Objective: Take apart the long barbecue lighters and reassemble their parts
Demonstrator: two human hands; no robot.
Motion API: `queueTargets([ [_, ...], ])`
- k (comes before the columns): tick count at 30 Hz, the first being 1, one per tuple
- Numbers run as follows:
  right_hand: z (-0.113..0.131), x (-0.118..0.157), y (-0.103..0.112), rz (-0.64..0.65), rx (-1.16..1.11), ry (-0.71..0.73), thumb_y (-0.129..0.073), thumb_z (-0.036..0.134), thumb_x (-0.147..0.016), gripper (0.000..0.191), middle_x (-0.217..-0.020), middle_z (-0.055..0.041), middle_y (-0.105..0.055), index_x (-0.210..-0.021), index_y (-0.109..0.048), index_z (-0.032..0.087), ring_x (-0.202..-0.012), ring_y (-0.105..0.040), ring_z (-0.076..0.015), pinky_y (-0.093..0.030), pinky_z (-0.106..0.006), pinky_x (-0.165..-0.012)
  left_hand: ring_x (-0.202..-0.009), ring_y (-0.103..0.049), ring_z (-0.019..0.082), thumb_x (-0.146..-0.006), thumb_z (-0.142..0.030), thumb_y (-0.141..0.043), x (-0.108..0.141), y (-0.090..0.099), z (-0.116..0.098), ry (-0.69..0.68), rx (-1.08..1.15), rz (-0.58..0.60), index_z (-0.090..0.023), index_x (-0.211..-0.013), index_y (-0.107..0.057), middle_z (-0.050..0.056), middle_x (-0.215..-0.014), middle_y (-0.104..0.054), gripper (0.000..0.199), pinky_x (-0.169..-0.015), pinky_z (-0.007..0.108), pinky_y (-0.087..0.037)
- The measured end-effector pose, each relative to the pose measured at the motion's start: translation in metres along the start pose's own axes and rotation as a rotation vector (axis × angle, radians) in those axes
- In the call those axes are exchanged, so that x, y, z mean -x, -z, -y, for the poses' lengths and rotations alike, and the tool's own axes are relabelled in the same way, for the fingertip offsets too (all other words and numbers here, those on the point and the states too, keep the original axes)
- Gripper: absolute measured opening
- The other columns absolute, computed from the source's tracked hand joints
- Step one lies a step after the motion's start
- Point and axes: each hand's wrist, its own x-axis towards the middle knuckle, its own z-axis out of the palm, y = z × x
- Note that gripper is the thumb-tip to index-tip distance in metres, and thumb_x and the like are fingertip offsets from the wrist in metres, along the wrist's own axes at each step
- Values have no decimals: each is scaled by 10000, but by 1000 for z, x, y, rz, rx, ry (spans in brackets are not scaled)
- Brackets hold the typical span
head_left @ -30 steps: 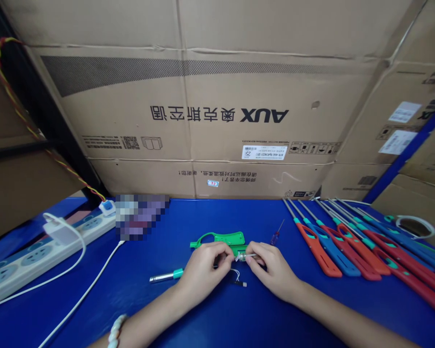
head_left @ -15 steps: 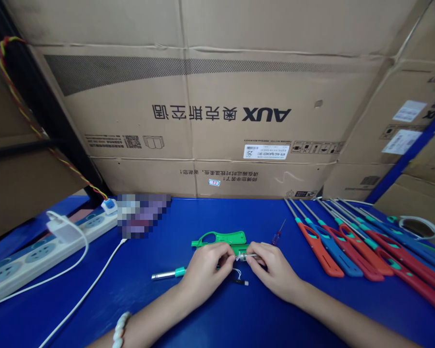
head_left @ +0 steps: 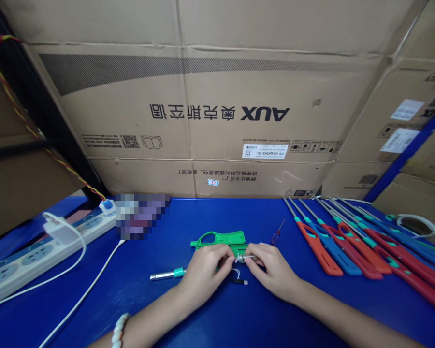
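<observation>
Over the blue table, both my hands meet at a small part (head_left: 241,258) with a pale metallic end. My right hand (head_left: 275,270) pinches it from the right, its fingers covering the rest. The thumb and fingertips of my left hand (head_left: 208,266) are pinched together at its left end; what they grip is too small to make out. Just behind lie the green lighter casing halves (head_left: 226,238), partly covered by my fingers. A black piece with white wire (head_left: 240,282) lies below. A metal lighter tube (head_left: 162,276) with a teal collar lies left of my left hand.
A small screwdriver (head_left: 274,238) lies behind my right hand. Several assembled long lighters (head_left: 321,249) lie on the right. On the left are a power strip (head_left: 32,258) and a white cable (head_left: 89,285). A large cardboard sheet (head_left: 203,87) stands at the back.
My hands hold almost the same pose around the small part. The whole view has shifted very slightly.
</observation>
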Motion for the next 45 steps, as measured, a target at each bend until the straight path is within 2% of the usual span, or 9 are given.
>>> queueTargets([
  [8, 0, 0, -1, 3, -4, 4, -401, 252, -932, 223, -600, 26, -476, -716, -441, 210, -566, -456, -141, -298, -245, -562, -598, -545, 137, -892, -179, -478, 0, -1, 0, -13, -21, 10, -173, -733, -580, -7, -660, -600, 189, -566, 215, -342],
  [16, -1, 0, -2, 13, 6, 21, -398, 239, -927, 228, -595, 27, -488, -705, -438, 210, -559, -452, -137, -308, -249, -577, -653, -585, 158, -910, -184, -457, 0, 0, 3, -73, -107, 34, -180, -754, -590, 4, -703, -633, 205, -627, 235, -380],
  [25, 4, -1, 1, 34, 29, 30, -365, 255, -947, 252, -618, 12, -514, -710, -440, 212, -577, -456, -149, -319, -258, -575, -639, -577, 162, -925, -194, -410, 1, -1, 2, -95, -144, 44, -179, -750, -582, 15, -693, -629, 245, -622, 246, -387],
  [39, 2, 3, -1, 44, 130, 143, -264, 273, -1000, 322, -673, -17, -571, -758, -462, 201, -573, -491, -161, -343, -288, -607, -597, -542, 152, -919, -164, -408, 0, 1, 2, -162, -191, 64, -177, -727, -550, 5, -649, -602, 239, -589, 243, -351],
  [45, 6, 3, -1, 30, 85, 57, -311, 258, -995, 259, -711, -12, -591, -788, -458, 209, -624, -526, -162, -353, -279, -630, -615, -568, 150, -907, -153, -421, -2, 5, -2, -109, -177, 40, -181, -746, -582, 4, -703, -643, 230, -631, 257, -370],
])
